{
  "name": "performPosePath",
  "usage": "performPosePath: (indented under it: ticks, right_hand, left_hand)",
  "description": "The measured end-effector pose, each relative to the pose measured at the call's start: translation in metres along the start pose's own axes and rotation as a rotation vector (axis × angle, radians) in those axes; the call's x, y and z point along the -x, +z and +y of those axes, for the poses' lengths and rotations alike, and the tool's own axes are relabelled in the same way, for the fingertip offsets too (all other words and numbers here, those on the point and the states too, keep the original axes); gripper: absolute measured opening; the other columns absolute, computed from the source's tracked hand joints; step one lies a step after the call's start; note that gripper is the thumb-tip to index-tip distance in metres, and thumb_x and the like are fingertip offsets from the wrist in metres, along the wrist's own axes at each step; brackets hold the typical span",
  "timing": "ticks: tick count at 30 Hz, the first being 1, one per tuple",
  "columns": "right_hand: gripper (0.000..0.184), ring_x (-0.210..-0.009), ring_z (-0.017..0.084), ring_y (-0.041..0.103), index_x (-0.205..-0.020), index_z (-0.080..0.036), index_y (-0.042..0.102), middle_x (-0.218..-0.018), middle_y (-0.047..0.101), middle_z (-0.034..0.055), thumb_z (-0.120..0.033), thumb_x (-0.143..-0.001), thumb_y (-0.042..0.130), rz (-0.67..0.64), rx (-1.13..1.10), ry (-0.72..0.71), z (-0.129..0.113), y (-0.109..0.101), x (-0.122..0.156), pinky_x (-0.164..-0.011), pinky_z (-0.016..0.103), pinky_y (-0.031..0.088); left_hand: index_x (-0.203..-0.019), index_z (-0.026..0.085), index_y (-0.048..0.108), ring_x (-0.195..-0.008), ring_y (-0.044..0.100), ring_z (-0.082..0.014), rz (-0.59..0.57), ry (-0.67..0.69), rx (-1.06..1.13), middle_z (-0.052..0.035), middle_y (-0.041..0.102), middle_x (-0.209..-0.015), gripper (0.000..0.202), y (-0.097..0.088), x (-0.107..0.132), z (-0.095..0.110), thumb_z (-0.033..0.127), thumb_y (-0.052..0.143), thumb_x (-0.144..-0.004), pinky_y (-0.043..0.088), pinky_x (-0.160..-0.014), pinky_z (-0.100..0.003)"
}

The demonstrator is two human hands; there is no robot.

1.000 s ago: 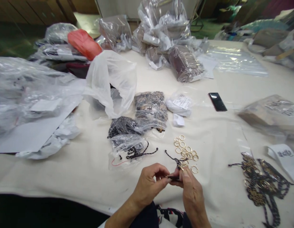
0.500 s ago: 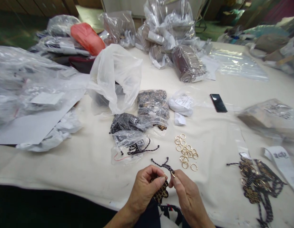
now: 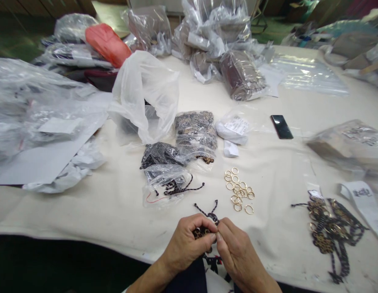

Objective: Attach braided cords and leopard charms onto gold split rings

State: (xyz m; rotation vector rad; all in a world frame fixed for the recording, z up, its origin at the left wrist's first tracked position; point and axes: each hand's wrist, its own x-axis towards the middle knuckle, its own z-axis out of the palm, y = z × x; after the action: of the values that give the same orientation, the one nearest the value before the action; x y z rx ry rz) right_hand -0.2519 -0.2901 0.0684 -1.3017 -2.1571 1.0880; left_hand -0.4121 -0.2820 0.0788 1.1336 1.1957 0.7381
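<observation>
My left hand (image 3: 189,240) is closed in a pinch on a leopard-print piece (image 3: 198,233), most of it covered by the fingers. Fingertip to fingertip with it, my right hand (image 3: 236,250) pinches a dark braided cord (image 3: 212,215) whose two knotted ends stick out beyond the hands. A gold ring seen between the hands earlier is now hidden by the fingers. Just beyond the right hand lies a loose group of gold rings (image 3: 249,209). Past the left hand, an opened plastic bag (image 3: 149,191) has black cords spilling from it.
A bag of leopard-print pieces (image 3: 196,130) lies mid-table, beside a white plastic bag (image 3: 124,93). At right are a pile of leopard pieces with cords (image 3: 324,232), a paper strip (image 3: 359,199) and a phone (image 3: 281,127). Wrapped bags (image 3: 242,75) stand at the back.
My hands have come together, the right one moving left until the fingertips meet. The leopard-print piece and the ring are more covered now. The whole view has shifted slightly.
</observation>
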Motion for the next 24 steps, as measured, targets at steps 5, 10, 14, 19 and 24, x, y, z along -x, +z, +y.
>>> performPosePath:
  ticks: [5, 10, 14, 19, 24]
  right_hand:
    - [0.025, -0.065, 0.015, 0.044, -0.076, -0.020, 0.042, -0.072, 0.044, 0.0004, -0.026, -0.093, 0.025, -0.058, -0.249, 0.053, 0.005, -0.001, 0.006, -0.059, 0.027, 0.033]
    - [0.038, -0.059, 0.013, 0.039, -0.065, -0.020, 0.036, -0.064, 0.038, -0.0022, -0.040, -0.095, 0.023, -0.121, -0.643, 0.244, 0.010, 0.001, 0.015, -0.057, 0.026, 0.032]
    - [0.036, -0.061, 0.013, 0.039, -0.066, -0.020, 0.037, -0.066, 0.040, -0.0017, -0.042, -0.094, 0.026, -0.109, -0.548, 0.255, 0.010, 0.001, 0.013, -0.058, 0.026, 0.031]
    - [0.034, -0.063, 0.014, 0.039, -0.067, -0.020, 0.036, -0.068, 0.040, -0.0011, -0.041, -0.093, 0.030, -0.082, -0.447, 0.241, 0.013, -0.003, 0.012, -0.059, 0.026, 0.030]
    - [0.045, -0.052, 0.010, 0.030, -0.064, -0.019, 0.039, -0.059, 0.037, -0.0032, -0.056, -0.089, 0.032, -0.101, -0.910, 0.394, 0.013, 0.001, 0.015, -0.046, 0.023, 0.023]
  left_hand:
    - [-0.076, 0.014, 0.068, -0.071, 0.058, -0.0130, -0.039, 0.125, -0.136, -0.0033, 0.064, -0.075, 0.013, -0.005, -0.003, 0.000, 0.008, 0.059, -0.070, 0.042, -0.068, -0.021]
    - [-0.080, 0.014, 0.070, -0.068, 0.056, -0.0121, -0.150, 0.034, -0.070, -0.0020, 0.062, -0.072, 0.013, -0.006, -0.006, 0.000, 0.012, 0.062, -0.070, 0.041, -0.064, -0.020]
    - [-0.077, 0.014, 0.069, -0.066, 0.054, -0.0107, -0.141, 0.027, -0.163, -0.0003, 0.060, -0.069, 0.016, -0.002, -0.010, 0.007, 0.006, 0.059, -0.067, 0.040, -0.063, -0.019]
    - [-0.076, 0.013, 0.068, -0.065, 0.053, -0.0100, -0.153, 0.102, -0.317, -0.0001, 0.060, -0.067, 0.018, 0.000, -0.017, 0.013, 0.003, 0.057, -0.066, 0.039, -0.062, -0.018]
    - [-0.079, 0.014, 0.069, -0.065, 0.055, -0.0103, -0.219, -0.007, -0.205, -0.0003, 0.061, -0.070, 0.017, -0.002, -0.020, 0.008, 0.007, 0.059, -0.067, 0.040, -0.060, -0.018]
